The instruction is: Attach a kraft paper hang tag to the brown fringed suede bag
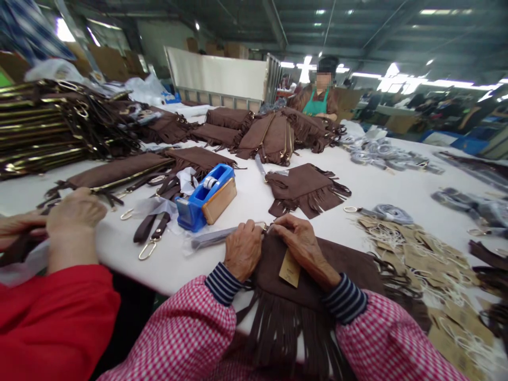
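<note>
Tape dispenser (206, 197) left, fringed bag (307, 188) ahead.

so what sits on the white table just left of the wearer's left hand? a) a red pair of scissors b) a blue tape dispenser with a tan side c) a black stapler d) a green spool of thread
b: the blue tape dispenser with a tan side stands on the white table just left of the left hand, which with the right hand grips the top edge of the brown fringed suede bag.

A blue tape dispenser (206, 197) sits near loose straps (153, 227), with paper tags (420, 254) heaped at right
</note>
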`<state>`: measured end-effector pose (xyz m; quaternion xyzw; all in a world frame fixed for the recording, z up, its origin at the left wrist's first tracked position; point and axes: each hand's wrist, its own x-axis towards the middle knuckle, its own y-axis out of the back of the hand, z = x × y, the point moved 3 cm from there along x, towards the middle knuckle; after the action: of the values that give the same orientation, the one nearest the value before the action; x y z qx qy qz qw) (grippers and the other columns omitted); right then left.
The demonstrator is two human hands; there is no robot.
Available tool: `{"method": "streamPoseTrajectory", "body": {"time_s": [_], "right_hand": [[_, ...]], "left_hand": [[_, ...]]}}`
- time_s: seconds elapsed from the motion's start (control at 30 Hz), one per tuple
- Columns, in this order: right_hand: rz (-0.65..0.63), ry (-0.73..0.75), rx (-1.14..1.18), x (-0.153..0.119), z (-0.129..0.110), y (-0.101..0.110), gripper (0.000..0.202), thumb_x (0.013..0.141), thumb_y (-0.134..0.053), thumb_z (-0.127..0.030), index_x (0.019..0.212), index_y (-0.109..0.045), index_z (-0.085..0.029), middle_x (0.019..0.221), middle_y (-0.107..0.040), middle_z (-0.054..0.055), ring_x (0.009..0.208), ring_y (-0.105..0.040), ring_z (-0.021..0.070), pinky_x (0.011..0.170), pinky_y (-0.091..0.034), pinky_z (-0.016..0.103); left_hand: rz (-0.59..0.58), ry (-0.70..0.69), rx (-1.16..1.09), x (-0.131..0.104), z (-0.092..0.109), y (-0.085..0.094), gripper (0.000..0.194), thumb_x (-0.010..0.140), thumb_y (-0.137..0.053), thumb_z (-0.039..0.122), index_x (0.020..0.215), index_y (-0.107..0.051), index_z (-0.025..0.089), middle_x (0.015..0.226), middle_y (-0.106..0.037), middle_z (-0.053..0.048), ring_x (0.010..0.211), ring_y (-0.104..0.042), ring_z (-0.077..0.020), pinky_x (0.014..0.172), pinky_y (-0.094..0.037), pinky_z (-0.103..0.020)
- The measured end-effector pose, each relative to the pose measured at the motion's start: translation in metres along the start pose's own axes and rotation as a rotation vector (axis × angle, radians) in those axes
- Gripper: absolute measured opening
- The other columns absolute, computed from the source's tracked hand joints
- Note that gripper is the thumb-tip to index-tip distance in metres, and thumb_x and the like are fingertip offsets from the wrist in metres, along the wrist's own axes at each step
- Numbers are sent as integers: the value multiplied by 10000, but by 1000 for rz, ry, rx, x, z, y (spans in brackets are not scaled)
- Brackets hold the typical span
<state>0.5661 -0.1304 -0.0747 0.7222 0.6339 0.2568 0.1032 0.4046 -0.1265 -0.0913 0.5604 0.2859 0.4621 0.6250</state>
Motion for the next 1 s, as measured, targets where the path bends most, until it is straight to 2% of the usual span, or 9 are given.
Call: {"method": "streamPoseTrajectory", "body": {"time_s": [0.2, 0.33, 0.43, 0.5, 0.6, 0.7, 0.83, 0.9, 1.0], "right_hand": [[5, 35, -81, -2, 1, 7, 162, 874, -534, -317, 780, -629, -225, 786, -684, 32, 756, -607, 200, 737, -446, 329], [33, -24, 13, -4, 6, 18, 174, 898, -540, -344, 800, -607, -217, 785, -693, 28, 667, -583, 167, 654, -442, 299], [54, -77, 65, -6, 8, 24, 184, 907, -558, -368, 827, -600, -209, 769, -693, 24, 563, -520, 131, 554, -393, 270], [77, -101, 111, -8, 9, 26, 192, 918, -562, -381, 847, -595, -206, 757, -690, 20, 515, -478, 112, 510, -359, 256], [128, -105, 210, -10, 11, 27, 188, 913, -585, -391, 863, -584, -210, 788, -704, 22, 482, -434, 93, 477, -327, 247], [163, -96, 244, -10, 13, 27, 177, 888, -615, -380, 842, -599, -210, 801, -714, 25, 512, -466, 105, 492, -342, 249], [196, -23, 102, -5, 7, 34, 171, 870, -629, -347, 797, -669, -197, 784, -710, 20, 673, -586, 156, 641, -427, 281], [196, 33, 0, 0, 1, 39, 178, 872, -629, -340, 796, -696, -194, 784, -708, 12, 740, -614, 170, 711, -437, 293], [181, 50, -95, 11, -3, 43, 160, 860, -619, -311, 802, -713, -195, 789, -712, -1, 748, -620, 166, 717, -427, 291]], "left_hand": [[69, -50, -141, 7, 13, -5, 234, 1005, -432, 229, 1157, -605, 183, 1141, -645, -114, 1110, -538, -293, 918, -457, -430], [44, 25, -616, 24, 16, -11, 273, 915, -504, 129, 1145, -632, 198, 1127, -681, -84, 1129, -573, -260, 979, -471, -413], [10, 223, -1071, 40, 13, -23, 188, 848, -548, 122, 992, -652, 183, 999, -704, -66, 957, -656, -211, 766, -541, -313], [23, 336, -1207, 48, 12, -30, 101, 874, -561, 201, 946, -622, 167, 905, -695, -66, 811, -670, -184, 600, -508, -252], [80, 371, -1216, 57, 13, -36, 177, 832, -668, 252, 964, -580, 173, 823, -677, -33, 728, -654, -150, 572, -472, -214], [75, 316, -1282, 65, 14, -39, 360, 680, -741, 104, 997, -590, 186, 749, -661, 23, 664, -620, -118, 598, -460, -199], [3, 257, -1372, 70, 13, -41, 325, 625, -660, 10, 920, -652, 144, 716, -664, 6, 644, -613, -127, 605, -477, -219], [18, 247, -1384, 70, 11, -41, 336, 628, -638, -2, 935, -683, 127, 776, -688, -18, 702, -633, -136, 647, -499, -231], [71, 233, -1373, 68, 12, -40, 354, 654, -664, 11, 979, -716, 141, 850, -712, -17, 715, -621, -127, 679, -495, -233]]}}
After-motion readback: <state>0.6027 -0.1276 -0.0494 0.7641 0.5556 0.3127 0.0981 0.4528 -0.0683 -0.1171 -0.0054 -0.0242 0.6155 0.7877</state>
